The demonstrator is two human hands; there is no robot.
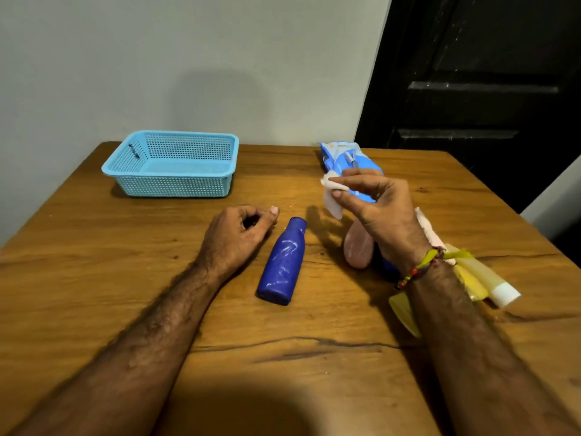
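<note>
My right hand [382, 212] is raised above the table and pinches a white wet wipe [331, 196] between thumb and fingers. Just behind it lies a blue wipes pack [341, 158]. A dark blue bottle [283, 262] lies on its side in the middle of the wooden table [125, 278], smeared with white streaks. My left hand [237, 234] rests on the table just left of the bottle, fingers loosely curled, holding nothing. A pink bottle [358, 248] lies partly hidden under my right hand.
An empty light-blue plastic basket [169, 163] stands at the back left of the table. A yellow tube with a white cap [490, 284] and yellow packets [404, 313] lie by my right wrist. The wall is behind; a dark door is at right.
</note>
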